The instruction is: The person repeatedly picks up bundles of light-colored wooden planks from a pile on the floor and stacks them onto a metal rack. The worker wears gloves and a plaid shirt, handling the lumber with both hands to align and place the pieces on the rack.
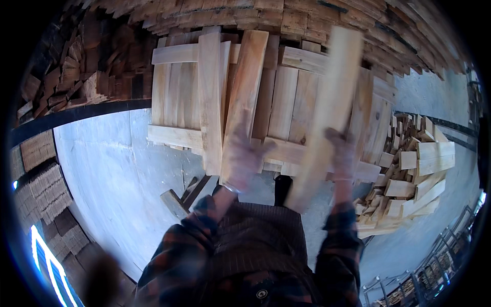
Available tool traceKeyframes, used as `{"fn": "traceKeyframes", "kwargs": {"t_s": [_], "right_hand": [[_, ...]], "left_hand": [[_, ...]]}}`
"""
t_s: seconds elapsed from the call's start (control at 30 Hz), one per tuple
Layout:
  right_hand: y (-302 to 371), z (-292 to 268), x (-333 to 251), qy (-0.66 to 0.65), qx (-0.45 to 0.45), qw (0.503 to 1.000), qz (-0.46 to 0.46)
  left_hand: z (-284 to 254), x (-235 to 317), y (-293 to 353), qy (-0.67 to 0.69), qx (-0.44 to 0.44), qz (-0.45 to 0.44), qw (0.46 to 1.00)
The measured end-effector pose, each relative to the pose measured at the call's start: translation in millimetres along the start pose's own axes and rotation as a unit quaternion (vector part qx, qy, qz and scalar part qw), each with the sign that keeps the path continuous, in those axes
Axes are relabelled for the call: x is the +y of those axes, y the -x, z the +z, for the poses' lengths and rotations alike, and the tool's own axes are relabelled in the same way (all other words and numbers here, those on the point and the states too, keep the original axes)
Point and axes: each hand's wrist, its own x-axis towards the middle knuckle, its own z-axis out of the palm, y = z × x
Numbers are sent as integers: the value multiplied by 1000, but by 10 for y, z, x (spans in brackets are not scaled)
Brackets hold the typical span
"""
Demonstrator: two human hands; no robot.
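Grey concrete floor point(117, 163) under the pallet point(266, 102); right hand point(341, 153) grips a blurred plank point(327, 112), left hand point(244, 156) open.

Bare concrete floor point(112, 169) lies open left of the half-built pallet point(174, 135), while a heap of offcut boards point(414, 174) crowds its right edge.

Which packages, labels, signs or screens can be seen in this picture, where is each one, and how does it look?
No package, label or screen shows clearly.
Lit strip: lower left edge of the view, a thin bent band glowing white and blue; whether it is a sign cannot be told.
The rest is bare wood: a slatted pallet ahead and a heap of offcuts at the right.
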Motion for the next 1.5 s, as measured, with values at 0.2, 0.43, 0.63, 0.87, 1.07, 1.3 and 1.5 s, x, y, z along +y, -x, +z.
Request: {"fn": "traceKeyframes", "kwargs": {"t_s": [0.2,0.43,0.63,0.87,1.07,1.3,1.5], "right_hand": [[-149,-795,-569,764,180,608,115],[-182,521,719,176,-33,983,-45],[-408,1980,1091,76,-70,993,52],[-372,2058,1245,112,-34,992,38],[-478,1626,1056,111,0,992,52],[-198,2240,892,633,109,761,-91],[-193,2178,683,484,34,873,-47]], "left_hand": [[22,-220,-598,-401,-70,-239,882],[-546,-689,-532,-79,36,-38,996],[-1479,-1094,-794,-179,40,-166,969],[-1531,-1725,-867,-323,94,-17,941],[-1596,-1397,-728,-150,153,-107,971],[-699,-768,-893,-421,-36,-243,873],[-1611,-1009,-721,-43,44,-149,987]]}}
